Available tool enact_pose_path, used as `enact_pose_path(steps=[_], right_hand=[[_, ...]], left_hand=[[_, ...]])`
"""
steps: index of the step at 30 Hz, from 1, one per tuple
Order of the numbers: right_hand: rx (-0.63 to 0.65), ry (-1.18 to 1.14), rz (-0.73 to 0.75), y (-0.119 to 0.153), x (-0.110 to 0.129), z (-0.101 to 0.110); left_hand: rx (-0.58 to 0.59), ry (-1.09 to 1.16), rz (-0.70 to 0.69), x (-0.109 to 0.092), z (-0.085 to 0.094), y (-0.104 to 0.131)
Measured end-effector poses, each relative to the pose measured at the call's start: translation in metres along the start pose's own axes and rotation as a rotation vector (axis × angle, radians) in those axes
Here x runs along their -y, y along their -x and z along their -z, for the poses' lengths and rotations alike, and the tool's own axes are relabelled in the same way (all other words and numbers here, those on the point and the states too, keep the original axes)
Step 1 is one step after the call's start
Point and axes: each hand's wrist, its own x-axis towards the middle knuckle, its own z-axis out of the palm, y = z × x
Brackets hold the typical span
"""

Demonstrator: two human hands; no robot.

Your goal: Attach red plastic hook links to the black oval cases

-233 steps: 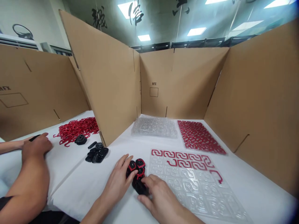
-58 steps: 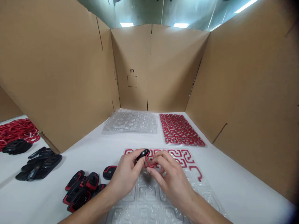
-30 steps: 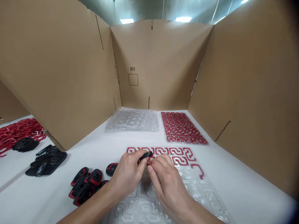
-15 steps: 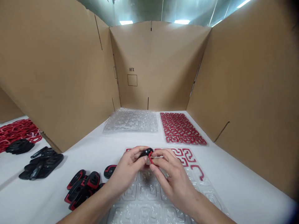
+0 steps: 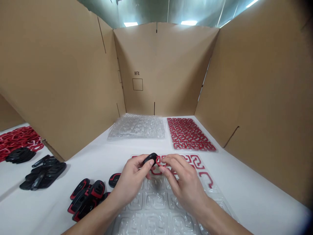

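Over the clear plastic blister tray [image 5: 156, 199], my left hand [image 5: 133, 176] is closed around a black oval plastic housing [image 5: 151, 158]. My right hand [image 5: 182, 178] pinches a thin red trim strip [image 5: 158, 161] at the housing's right end. The strip touches the housing; whether it is attached there I cannot tell. Red trim pieces [image 5: 196, 162] fill some pockets in the tray's far rows, and one red hook-shaped piece [image 5: 207, 180] lies at its right side. The pockets nearer me show bare plastic.
Left of the tray, several black-and-red housings [image 5: 89, 197] are piled, with one single housing [image 5: 114, 179] apart. Black housings [image 5: 45, 173] and loose red strips [image 5: 19, 140] lie farther left. Behind are stacked clear trays [image 5: 138, 127] and a red-filled tray [image 5: 188, 133]. Cardboard walls [image 5: 166, 71] surround the table.
The black housing has turned and shifted slightly left in my left hand. My right fingers have drawn a little to the right, and more of the red strip shows between the hands.
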Motion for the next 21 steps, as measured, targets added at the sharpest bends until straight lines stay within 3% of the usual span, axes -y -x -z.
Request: enact_pose_path(steps=[7, 21], right_hand=[[0.039, -0.054, -0.122, -0.0032, -0.0008, 0.0022], [-0.04, -0.041, -0.094, -0.0018, -0.0008, 0.0026]], left_hand=[[0.071, 0.051, 0.032, 0.0071, 0.0005, 0.0011], [0.091, 0.399, 0.167, 0.0025, 0.0018, 0.0006]])
